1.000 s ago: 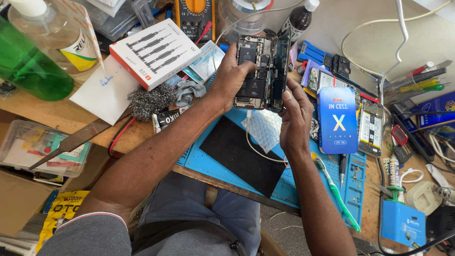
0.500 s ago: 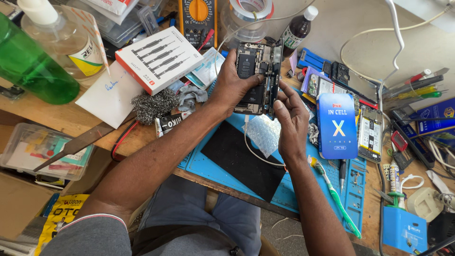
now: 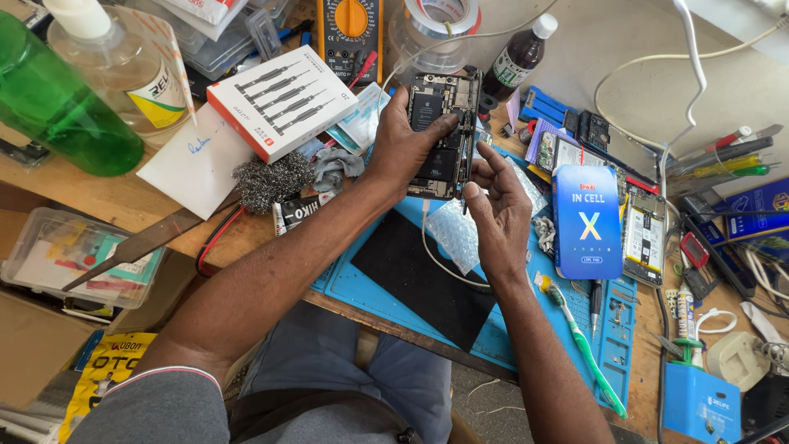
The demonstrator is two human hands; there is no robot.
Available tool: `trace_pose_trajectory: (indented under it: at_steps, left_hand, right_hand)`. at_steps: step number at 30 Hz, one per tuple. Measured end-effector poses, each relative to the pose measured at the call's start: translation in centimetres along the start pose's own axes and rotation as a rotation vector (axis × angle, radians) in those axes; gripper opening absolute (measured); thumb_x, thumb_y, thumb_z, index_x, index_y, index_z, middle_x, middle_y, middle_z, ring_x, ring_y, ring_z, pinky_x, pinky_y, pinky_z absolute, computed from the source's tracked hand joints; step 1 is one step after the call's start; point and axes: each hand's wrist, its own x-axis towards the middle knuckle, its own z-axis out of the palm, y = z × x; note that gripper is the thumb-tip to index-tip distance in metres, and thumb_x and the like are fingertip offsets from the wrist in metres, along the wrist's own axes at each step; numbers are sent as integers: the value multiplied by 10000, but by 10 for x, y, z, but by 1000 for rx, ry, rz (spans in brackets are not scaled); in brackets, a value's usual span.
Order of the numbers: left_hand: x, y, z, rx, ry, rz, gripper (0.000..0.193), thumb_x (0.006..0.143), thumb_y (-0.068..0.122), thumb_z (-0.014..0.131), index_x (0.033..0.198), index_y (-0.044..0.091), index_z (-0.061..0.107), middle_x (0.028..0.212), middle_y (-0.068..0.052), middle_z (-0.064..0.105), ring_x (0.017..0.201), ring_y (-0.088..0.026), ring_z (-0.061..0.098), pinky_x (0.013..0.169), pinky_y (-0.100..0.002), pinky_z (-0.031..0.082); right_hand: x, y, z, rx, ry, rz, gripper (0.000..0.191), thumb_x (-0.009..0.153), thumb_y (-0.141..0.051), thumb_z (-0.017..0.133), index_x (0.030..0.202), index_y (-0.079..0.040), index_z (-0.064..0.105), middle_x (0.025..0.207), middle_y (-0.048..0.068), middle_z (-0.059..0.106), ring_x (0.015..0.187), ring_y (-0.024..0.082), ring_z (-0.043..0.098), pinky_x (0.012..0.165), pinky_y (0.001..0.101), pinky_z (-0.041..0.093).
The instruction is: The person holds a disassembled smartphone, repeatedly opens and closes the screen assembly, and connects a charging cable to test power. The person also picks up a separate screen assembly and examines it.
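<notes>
An opened phone (image 3: 444, 131) is held above a work mat (image 3: 394, 279) on the bench (image 3: 82, 205), with a screwdriver box (image 3: 281, 100) and steel wool (image 3: 271, 181) to its left, a multimeter (image 3: 351, 29) behind it, and a screen box (image 3: 587, 220) to its right.

blue work mat (image 3: 374, 296), green bottle (image 3: 57, 115), yellow multimeter (image 3: 352, 29)

green bottle (image 3: 57, 107) cut off left
</notes>
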Motion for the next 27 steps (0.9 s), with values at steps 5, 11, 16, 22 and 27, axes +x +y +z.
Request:
trace_pose_trajectory:
  at_steps: [5,11,16,22,27]
  left_hand:
    - [-2,-3,0,10,16,38,357,905,78,788,1171,20,557,1067,-91,720,932,-119,728,789,-283,640]
    - [-2,10,5,-107,-1,-58,340,964,185,679,1236,38,537,1047,-96,711,883,-149,718,741,-324,637]
    - [0,7,5,-521,-185,-224,462,1090,431,329,1424,138,459,1145,-90,682,947,-177,706,802,-375,645]
    - [-9,-9,7,-677,-223,-292,531,1130,477,278,1572,199,378,1258,-111,637,1111,-201,644,1001,-419,574]
    - [-16,-13,11,-634,-215,-235,545,1128,468,281,1608,216,332,1289,-112,585,1152,-217,628,1039,-413,558]
  right_hand:
    - [-2,1,1,3,3,-4,597,1008,-164,622,1543,38,449,1253,119,643,1094,137,637,916,273,550]
    - [1,-6,1,3,40,9,591,1003,-141,644,1535,38,460,1264,116,629,1112,137,626,959,283,545]
    - [5,-11,-1,-125,76,37,581,989,-150,657,1515,28,484,1240,130,661,1102,152,655,964,296,567]
    - [3,-14,5,-478,96,-62,619,924,-145,718,1484,25,514,1186,164,712,1066,200,734,856,335,639]
    - [-5,-18,10,-718,85,-216,658,915,-181,776,1473,49,512,1172,212,667,1051,271,712,816,370,618]
